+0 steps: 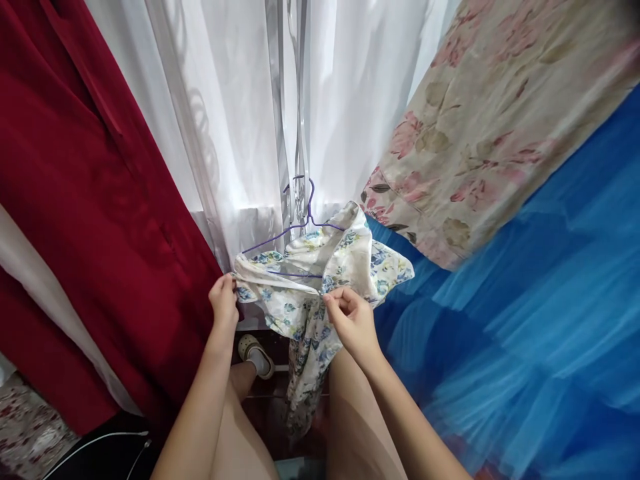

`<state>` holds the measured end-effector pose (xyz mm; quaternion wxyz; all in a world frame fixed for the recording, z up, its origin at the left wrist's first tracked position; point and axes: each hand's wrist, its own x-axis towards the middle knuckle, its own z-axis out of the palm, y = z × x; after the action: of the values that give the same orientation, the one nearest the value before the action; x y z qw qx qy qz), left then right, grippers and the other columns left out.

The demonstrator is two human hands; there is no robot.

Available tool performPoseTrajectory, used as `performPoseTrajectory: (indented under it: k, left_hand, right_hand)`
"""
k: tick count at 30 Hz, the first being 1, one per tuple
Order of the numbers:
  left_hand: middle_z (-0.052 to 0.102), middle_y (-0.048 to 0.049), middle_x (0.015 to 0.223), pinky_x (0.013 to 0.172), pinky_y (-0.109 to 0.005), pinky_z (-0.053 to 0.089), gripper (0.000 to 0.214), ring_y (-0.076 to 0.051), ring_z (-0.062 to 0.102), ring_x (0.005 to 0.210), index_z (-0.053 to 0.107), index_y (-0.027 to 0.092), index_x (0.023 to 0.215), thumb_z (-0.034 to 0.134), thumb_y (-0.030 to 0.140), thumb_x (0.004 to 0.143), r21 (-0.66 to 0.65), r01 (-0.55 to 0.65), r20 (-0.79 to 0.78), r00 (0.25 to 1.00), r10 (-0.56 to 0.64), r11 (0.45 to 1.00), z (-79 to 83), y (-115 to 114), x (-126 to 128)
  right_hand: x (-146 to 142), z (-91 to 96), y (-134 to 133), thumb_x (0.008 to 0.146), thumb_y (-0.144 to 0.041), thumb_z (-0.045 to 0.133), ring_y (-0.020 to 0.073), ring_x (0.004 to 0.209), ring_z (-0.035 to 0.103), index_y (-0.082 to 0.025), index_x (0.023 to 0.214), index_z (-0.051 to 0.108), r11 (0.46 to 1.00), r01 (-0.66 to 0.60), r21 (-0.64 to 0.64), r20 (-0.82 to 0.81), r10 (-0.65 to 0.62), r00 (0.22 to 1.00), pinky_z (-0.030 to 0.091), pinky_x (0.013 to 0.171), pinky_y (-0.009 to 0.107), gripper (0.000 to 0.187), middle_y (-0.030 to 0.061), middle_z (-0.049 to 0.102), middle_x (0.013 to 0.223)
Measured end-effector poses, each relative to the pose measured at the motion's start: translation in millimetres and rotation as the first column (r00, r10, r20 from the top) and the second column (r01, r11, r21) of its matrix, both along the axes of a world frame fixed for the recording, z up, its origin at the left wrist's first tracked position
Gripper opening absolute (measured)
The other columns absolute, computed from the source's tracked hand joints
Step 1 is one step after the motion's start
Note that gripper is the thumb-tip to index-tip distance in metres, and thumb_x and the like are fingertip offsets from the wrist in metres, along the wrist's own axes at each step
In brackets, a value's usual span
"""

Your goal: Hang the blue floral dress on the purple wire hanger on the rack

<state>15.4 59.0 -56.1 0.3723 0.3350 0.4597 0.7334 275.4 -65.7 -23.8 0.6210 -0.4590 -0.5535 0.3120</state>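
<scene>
A white garment with blue and yellow-green flowers (350, 260) hangs on a purple hanger (280, 235), whose hook points up in front of the white curtain. My left hand (223, 300) pinches the garment's edge at the hanger's left end. Near the middle, my right hand (353, 319) is closed with thumb and finger on the same edge. Between the two hands a pale strip of the edge is drawn fairly straight. The hanger's lower bar shows through the neck opening. The rest of the garment dangles between my legs.
White curtains (240, 100) hang straight ahead, with a red cloth (115, 200) on the left. To the right are a cream flowered cloth (450, 147) and blue tulle (525, 320). My foot in a beige clog (270, 367) stands on the dark floor.
</scene>
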Motion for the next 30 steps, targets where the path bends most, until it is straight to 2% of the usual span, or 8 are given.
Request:
performPoseTrajectory:
  k: [4, 7, 10, 14, 17, 21, 24, 30]
  left_hand:
    - [0.065, -0.0052, 0.068, 0.069, -0.033, 0.049, 0.034, -0.019, 0.063, 0.067, 0.065, 0.013, 0.072, 0.076, 0.042, 0.059, -0.160, 0.293, -0.112, 0.943, -0.312, 0.943, -43.5, -21, 31]
    - [0.067, -0.0073, 0.070, 0.074, -0.036, 0.051, 0.034, -0.022, 0.065, 0.070, 0.068, 0.012, 0.072, 0.080, 0.040, 0.057, -0.213, 0.484, -0.135, 0.846, -0.516, 0.849, -53.3, -39, 56]
    - [0.069, -0.0074, 0.085, 0.083, -0.035, 0.050, 0.036, -0.021, 0.064, 0.083, 0.069, 0.013, 0.084, 0.074, 0.046, 0.070, -0.140, 0.615, -0.142, 0.763, -0.631, 0.776, -42.4, -59, 77]
    - [0.064, -0.0038, 0.090, 0.084, -0.027, 0.047, 0.026, -0.016, 0.059, 0.088, 0.064, 0.017, 0.090, 0.061, 0.043, 0.089, 0.099, 0.676, -0.138, 0.736, -0.663, 0.730, -3.1, -89, 97]
    - [0.060, -0.0028, 0.088, 0.079, -0.024, 0.045, 0.020, -0.015, 0.057, 0.085, 0.063, 0.017, 0.089, 0.058, 0.037, 0.092, 0.185, 0.689, -0.230, 0.724, -0.651, 0.701, 24.7, -110, 108]
    - [0.060, -0.0043, 0.091, 0.083, -0.026, 0.044, 0.016, -0.016, 0.057, 0.089, 0.064, 0.018, 0.091, 0.054, 0.030, 0.096, 0.181, 0.746, -0.440, 0.644, -0.626, 0.641, 38.2, -132, 118]
    - [0.061, -0.0055, 0.092, 0.085, -0.029, 0.045, 0.016, -0.018, 0.058, 0.092, 0.064, 0.018, 0.091, 0.052, 0.028, 0.096, 0.157, 0.762, -0.509, 0.608, -0.610, 0.628, 36.1, -143, 124]
    - [0.062, -0.0071, 0.092, 0.085, -0.031, 0.046, 0.016, -0.019, 0.060, 0.091, 0.063, 0.017, 0.089, 0.052, 0.025, 0.096, 0.206, 0.696, -0.559, 0.661, -0.501, 0.688, 37.0, -159, 126]
  right_hand:
    - [34, -27.9, 3, 0.085, -0.041, 0.064, 0.0095, 0.046, 0.037, -0.018, 0.074, 0.058, 0.987, 0.154, -0.034, -0.084, -0.157, 0.984, 0.027, 0.047, 0.023, 0.027, -0.0047, 0.047, 0.052]
    - [65, -56.1, 3, 0.084, -0.041, 0.064, 0.0101, 0.047, 0.038, -0.018, 0.071, 0.057, 0.956, 0.276, -0.097, -0.110, -0.286, 0.952, 0.028, 0.048, 0.023, 0.027, -0.0045, 0.047, 0.051]
    - [82, -83.7, 0, 0.082, -0.040, 0.064, 0.0113, 0.048, 0.041, -0.018, 0.063, 0.053, 0.947, 0.261, -0.189, -0.002, -0.266, 0.964, 0.030, 0.048, 0.024, 0.030, -0.0037, 0.048, 0.051]
    - [78, -103.9, -7, 0.083, -0.035, 0.061, 0.0140, 0.048, 0.049, -0.018, 0.065, 0.056, 0.928, 0.009, -0.373, 0.184, 0.064, 0.981, 0.037, 0.050, 0.025, 0.024, -0.0022, 0.055, 0.051]
    - [68, -96.5, -12, 0.081, -0.031, 0.063, 0.0159, 0.048, 0.053, -0.018, 0.075, 0.063, 0.914, -0.019, -0.406, 0.269, 0.140, 0.953, 0.042, 0.051, 0.027, 0.014, -0.0018, 0.060, 0.053]
    - [60, -59.8, -18, 0.081, -0.030, 0.065, 0.0206, 0.071, 0.065, -0.020, 0.098, 0.064, 0.969, 0.215, -0.123, 0.330, -0.164, 0.930, 0.050, 0.066, 0.031, 0.020, 0.0034, 0.070, 0.078]
    - [64, -36.9, -14, 0.090, -0.034, 0.058, 0.0240, 0.097, 0.066, -0.021, 0.119, 0.060, 0.996, 0.090, -0.003, 0.309, -0.085, 0.947, 0.051, 0.086, 0.038, 0.033, 0.0088, 0.071, 0.105]
    - [83, -53.4, 15, 0.082, -0.053, 0.065, 0.0323, 0.125, 0.054, -0.017, 0.138, 0.046, 0.971, 0.189, -0.145, 0.173, -0.163, 0.971, 0.042, 0.104, 0.050, 0.069, 0.0186, 0.052, 0.141]
